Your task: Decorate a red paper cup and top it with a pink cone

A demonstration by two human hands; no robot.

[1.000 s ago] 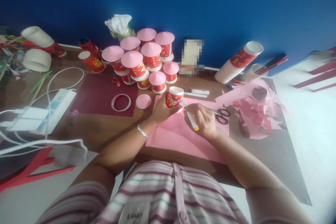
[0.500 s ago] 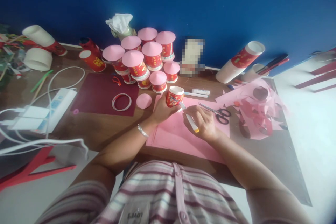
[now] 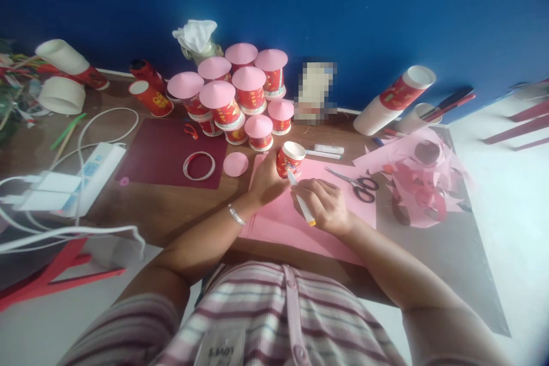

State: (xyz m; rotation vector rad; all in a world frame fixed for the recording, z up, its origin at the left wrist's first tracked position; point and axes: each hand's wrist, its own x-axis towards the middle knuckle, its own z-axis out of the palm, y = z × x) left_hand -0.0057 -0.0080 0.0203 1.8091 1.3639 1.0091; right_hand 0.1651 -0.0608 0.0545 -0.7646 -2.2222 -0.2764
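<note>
My left hand (image 3: 266,180) is wrapped round a red patterned paper cup (image 3: 288,161) with a white rim, tilted slightly to the right. In my right hand (image 3: 325,203) is a white marker-like pen (image 3: 305,209) with a yellow end. Its far tip meets or almost meets the cup's side; whether they touch I cannot tell. Beneath both hands lie pink paper sheets (image 3: 278,223). A flat pink paper disc (image 3: 235,164) is just left of my left hand, and scissors (image 3: 362,187) with dark handles lie right of my right hand.
Several red cups with pink cone tops (image 3: 249,79) stand behind the hands. Pink paper scraps (image 3: 422,183) pile up at the right. On the left are a maroon sheet (image 3: 150,154), a tape roll (image 3: 199,154) and a white power strip (image 3: 96,174) with cables. Stacked cups (image 3: 377,117) lean at the wall.
The cup has shifted slightly right and tipped. My right hand has moved a little left, and the pen's tip has moved from the cup's lower right edge to its front.
</note>
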